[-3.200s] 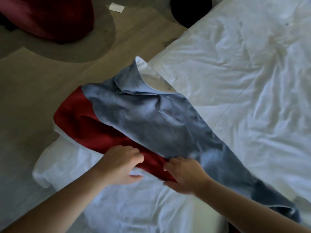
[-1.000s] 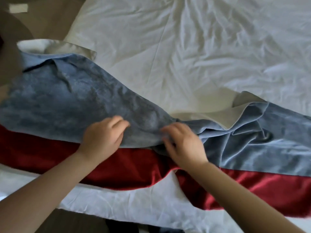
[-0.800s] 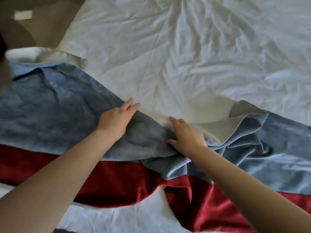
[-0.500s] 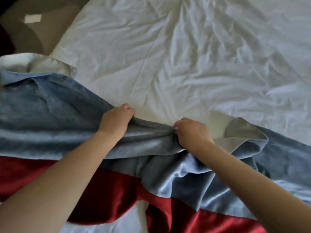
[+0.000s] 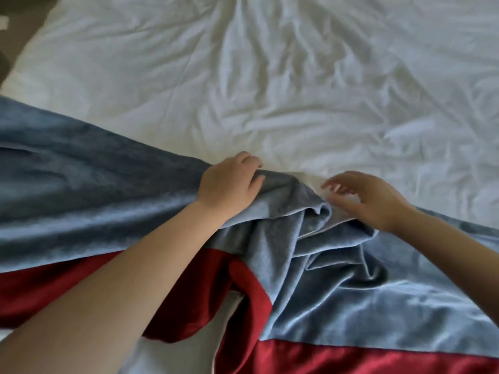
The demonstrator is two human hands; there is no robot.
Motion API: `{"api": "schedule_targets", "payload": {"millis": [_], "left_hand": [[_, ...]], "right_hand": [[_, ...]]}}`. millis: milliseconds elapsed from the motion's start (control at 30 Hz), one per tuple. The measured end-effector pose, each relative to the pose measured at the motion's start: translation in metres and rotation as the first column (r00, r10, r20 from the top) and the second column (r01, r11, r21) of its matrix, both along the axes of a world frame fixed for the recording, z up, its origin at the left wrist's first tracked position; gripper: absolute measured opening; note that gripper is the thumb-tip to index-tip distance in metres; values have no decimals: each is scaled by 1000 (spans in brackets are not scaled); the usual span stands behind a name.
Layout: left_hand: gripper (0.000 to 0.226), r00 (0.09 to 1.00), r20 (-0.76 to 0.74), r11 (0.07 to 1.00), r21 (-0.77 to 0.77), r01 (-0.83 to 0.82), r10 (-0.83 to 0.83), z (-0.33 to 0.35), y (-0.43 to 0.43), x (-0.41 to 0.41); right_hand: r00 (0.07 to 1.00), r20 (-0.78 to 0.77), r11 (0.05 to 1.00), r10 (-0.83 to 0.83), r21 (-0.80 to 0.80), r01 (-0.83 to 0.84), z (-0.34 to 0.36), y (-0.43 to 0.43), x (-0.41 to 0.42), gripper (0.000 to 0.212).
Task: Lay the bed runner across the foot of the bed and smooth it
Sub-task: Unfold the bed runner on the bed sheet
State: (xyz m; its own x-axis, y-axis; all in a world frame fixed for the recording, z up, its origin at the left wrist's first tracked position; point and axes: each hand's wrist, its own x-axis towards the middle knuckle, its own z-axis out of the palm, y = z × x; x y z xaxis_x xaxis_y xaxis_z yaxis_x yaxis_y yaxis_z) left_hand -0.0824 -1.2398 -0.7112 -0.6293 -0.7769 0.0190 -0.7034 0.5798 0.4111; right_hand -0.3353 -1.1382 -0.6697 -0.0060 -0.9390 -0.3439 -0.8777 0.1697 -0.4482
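The bed runner [image 5: 89,190], blue-grey velvet with a dark red band along its near edge, lies across the white bed sheet [image 5: 270,85]. It is flat on the left and bunched into folds in the middle, with a bit of its pale underside showing. My left hand [image 5: 229,182] grips the runner's far edge at the bunch, fingers curled over the cloth. My right hand [image 5: 364,198] hovers just right of the bunch with fingers spread and loosely bent, holding nothing.
The wrinkled white sheet fills the far half of the view. A strip of brown floor [image 5: 16,36] shows at the top left beside the bed's edge. The red band [image 5: 378,357] runs along the near right.
The view and both hands have moved farther over the bed. My right hand has let go of the runner's far edge and opened. My left hand keeps its grip, and the folds have gathered in the middle.
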Motion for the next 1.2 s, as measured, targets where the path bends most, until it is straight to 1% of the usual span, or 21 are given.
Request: {"api": "schedule_targets", "payload": {"millis": [33, 67, 133, 167, 200, 233, 300, 367, 400, 467, 500, 600, 667, 767, 833, 867, 967, 1000, 1067, 1133, 1200], "left_hand": [[36, 996, -26, 995, 51, 81, -80, -1, 4, -8], [46, 986, -32, 981, 106, 165, -162, -1, 7, -17], [68, 956, 0, 940, 182, 289, -294, -2, 13, -36], [76, 943, 34, 927, 196, 319, -332, -4, 15, -45], [80, 935, 76, 923, 205, 326, -347, -5, 16, -54], [78, 932, 117, 925, 216, 312, -342, -6, 17, -63], [55, 936, 174, 937, 226, 266, -307, -7, 16, -77], [27, 939, 203, 952, 188, 242, -279, -8, 14, -85], [20, 941, 209, 958, 163, 235, -266, -8, 13, -87], [15, 949, 204, 968, 125, 217, -239, -8, 9, -86], [14, 957, 191, 974, 105, 200, -217, -7, 6, -84], [15, 980, 155, 992, 44, 122, -127, -7, -8, -82], [16, 983, 160, 995, 43, 87, -93, -6, -11, -84], [17, 974, 206, 996, 41, 82, -89, -8, -2, -86], [23, 974, 214, 997, 37, 64, -70, -9, 5, -85], [28, 975, 210, 998, 34, 60, -66, -9, 7, -83], [40, 977, 197, 996, 3, 86, -85, -4, 16, -77], [43, 979, 181, 995, -17, 100, -95, -1, 21, -74], [47, 989, 120, 993, -64, 97, -89, 10, 37, -69], [49, 994, 40, 991, -85, 104, -101, 22, 62, -65], [51, 986, 10, 984, -58, 168, -167, 34, 91, -63]], "right_hand": [[997, -33, 996, 74, 61, -72, 1, 11, -12, 42], [975, -120, 975, 185, 145, -168, 1, 22, -22, 55], [896, -271, 919, 353, 279, -278, -8, 40, -38, 85], [882, -304, 914, 361, 304, -270, -15, 46, -43, 91], [891, -310, 924, 331, 295, -241, -21, 50, -46, 90], [910, -301, 942, 285, 265, -207, -28, 53, -47, 83], [938, -287, 973, 195, 180, -147, -39, 54, -45, 53], [930, -332, 984, 160, 123, -126, -44, 47, -40, 20], [908, -383, 984, 169, 109, -138, -46, 42, -39, 12], [846, -502, 984, 179, 92, -153, -46, 30, -46, 13], [816, -559, 989, 148, 79, -126, -44, 25, -55, 16], [713, -701, 996, -7, 61, 69, -29, 13, -97, 16], [662, -745, 980, -80, 65, 191, -18, 14, -119, 17], [651, -753, 979, -99, 44, 199, -16, 14, -121, 17], [692, -708, 984, -142, -22, 179, -15, 14, -107, 19], [718, -675, 982, -167, -48, 184, -15, 16, -98, 25], [772, -588, 970, -241, -113, 216, -13, 31, -75, 58], [786, -559, 964, -265, -163, 210, -12, 39, -66, 65], [800, -528, 955, -284, -230, 187, -8, 58, -46, 66], [813, -523, 963, -256, -212, 167, -5, 85, -26, 64], [842, -514, 984, -165, -145, 105, -3, 117, -7, 65]]}}
